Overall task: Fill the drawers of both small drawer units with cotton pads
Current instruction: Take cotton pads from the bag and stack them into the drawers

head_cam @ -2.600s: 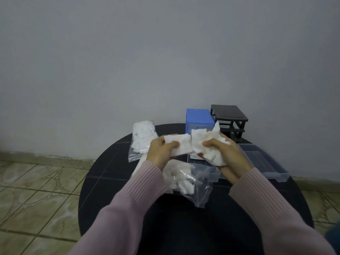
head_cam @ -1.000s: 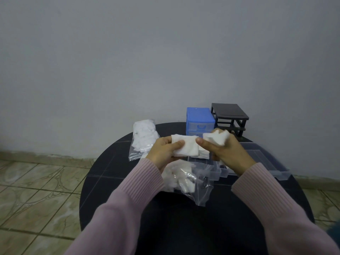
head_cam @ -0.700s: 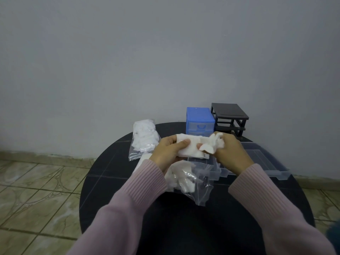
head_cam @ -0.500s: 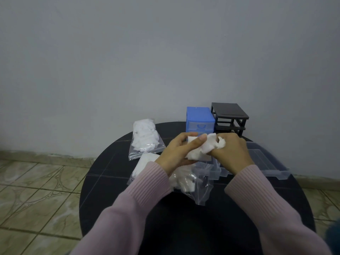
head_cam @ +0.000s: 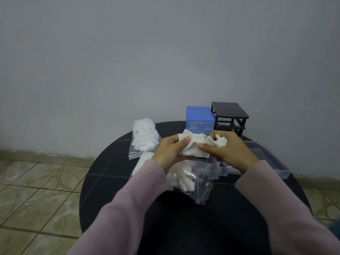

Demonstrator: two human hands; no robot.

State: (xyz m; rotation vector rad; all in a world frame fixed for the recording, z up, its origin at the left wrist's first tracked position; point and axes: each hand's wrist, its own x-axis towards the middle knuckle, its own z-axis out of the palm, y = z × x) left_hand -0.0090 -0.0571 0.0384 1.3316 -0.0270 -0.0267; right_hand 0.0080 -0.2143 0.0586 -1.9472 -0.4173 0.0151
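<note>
Above the round black bench [head_cam: 114, 173], both hands meet around a clump of white cotton pads [head_cam: 193, 145]. Half a second ago the left hand [head_cam: 170, 153] lay partly over the pads with its fingers reaching across; now it has drawn back leftward, thumb pinching the flat pads' left edge. The right hand [head_cam: 228, 150] stays curled, thumb pressing the pads' lower right corner while its fingers bunch a crumpled pad. More of the flat pads shows between the hands than before.

Below the hands, clear drawers [head_cam: 209, 167] lie on the bench, unmoved, just beside an open clear bag of pads [head_cam: 185, 178]. A second bag of pads [head_cam: 144, 138] sits at the far left. At the bench's back stand the blue drawer unit [head_cam: 200, 117] and, touching its right side, the black drawer frame [head_cam: 230, 116], both where they were.
</note>
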